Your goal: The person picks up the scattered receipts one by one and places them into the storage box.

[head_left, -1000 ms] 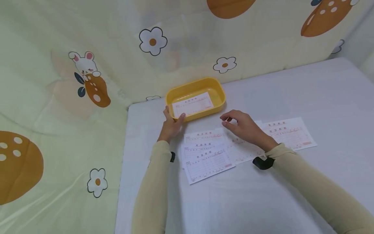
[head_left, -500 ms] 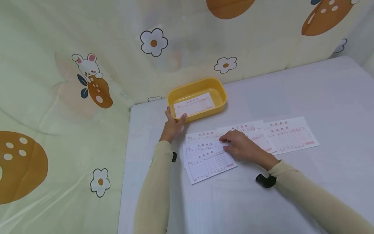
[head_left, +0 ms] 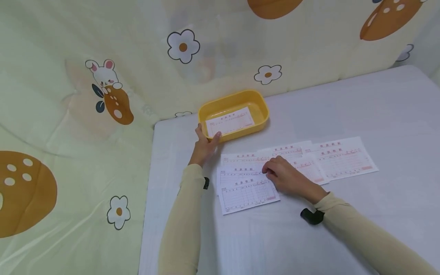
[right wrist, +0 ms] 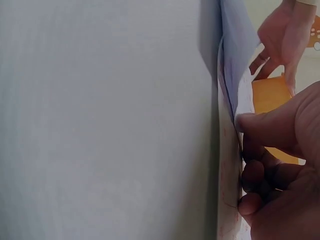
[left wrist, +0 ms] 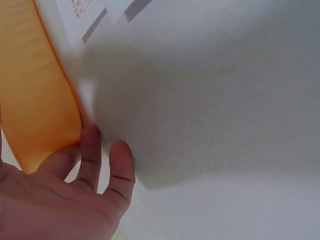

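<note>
Slips (head_left: 247,183): printed paper forms, white with red ruling, fanned in overlapping layers on the white table (head_left: 343,236), at centre of the head view. More forms (head_left: 340,158) run on toward 3 o'clock of the near fan.

Right hand (head_left: 287,177): sits on the right edge of the near fan, fingers curled. In the right wrist view the fingertips (right wrist: 250,175) pinch the edge of one sheet, which lifts slightly off those beneath (whether one sheet or two are caught, cannot tell).

Yellow tray (head_left: 262,105): at 12 o'clock of the fan, near the table's back edge. One form (head_left: 229,121) lies flat inside.

Left hand (head_left: 203,147): grips the tray's near left corner, thumb on the rim, fingers against the outer wall (left wrist: 40,100); two fingertips (left wrist: 92,145) rest on the table beside it.

Backdrop: pale cloth (head_left: 86,114) with flowers, a rabbit and brown spotted shapes, from 9 o'clock round behind the tray.

Risks, judged:
- Overlap is tight, so the pinch may drag a neighbouring sheet along.
- Thin paper could crease or fold under a hard pinch.
- The tray looks light; if the left hand lets go, a nudge could slide it.
</note>
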`<state>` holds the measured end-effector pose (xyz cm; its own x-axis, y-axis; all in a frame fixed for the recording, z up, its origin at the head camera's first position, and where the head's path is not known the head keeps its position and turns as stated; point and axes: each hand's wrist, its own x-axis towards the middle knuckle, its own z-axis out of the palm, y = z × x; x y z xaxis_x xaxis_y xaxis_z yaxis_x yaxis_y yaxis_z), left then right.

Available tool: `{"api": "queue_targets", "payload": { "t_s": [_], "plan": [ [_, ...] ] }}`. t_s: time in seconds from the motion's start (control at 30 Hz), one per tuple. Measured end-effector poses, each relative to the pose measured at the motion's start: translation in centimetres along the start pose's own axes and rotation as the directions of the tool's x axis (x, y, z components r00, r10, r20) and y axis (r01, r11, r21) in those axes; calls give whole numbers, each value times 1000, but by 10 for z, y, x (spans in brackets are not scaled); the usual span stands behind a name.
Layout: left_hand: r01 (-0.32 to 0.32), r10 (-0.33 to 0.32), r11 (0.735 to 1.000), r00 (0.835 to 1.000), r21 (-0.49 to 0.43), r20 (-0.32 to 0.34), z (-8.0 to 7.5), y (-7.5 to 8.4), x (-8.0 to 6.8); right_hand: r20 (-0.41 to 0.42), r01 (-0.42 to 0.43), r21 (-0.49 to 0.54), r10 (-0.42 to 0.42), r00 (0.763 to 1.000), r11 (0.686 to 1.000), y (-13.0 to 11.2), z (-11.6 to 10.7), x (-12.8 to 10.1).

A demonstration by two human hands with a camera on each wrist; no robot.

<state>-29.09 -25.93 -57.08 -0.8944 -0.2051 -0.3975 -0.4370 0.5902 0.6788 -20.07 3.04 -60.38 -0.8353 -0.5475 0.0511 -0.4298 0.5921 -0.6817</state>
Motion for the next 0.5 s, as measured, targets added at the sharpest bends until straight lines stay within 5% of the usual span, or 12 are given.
{"api": "queue_targets", "payload": {
  "t_s": [0.5],
  "plan": [
    [25,-25,1000,1000,6,8,-1,3,-6,33,-53,23,52,998,998,-3,-6,-5]
  ]
}}
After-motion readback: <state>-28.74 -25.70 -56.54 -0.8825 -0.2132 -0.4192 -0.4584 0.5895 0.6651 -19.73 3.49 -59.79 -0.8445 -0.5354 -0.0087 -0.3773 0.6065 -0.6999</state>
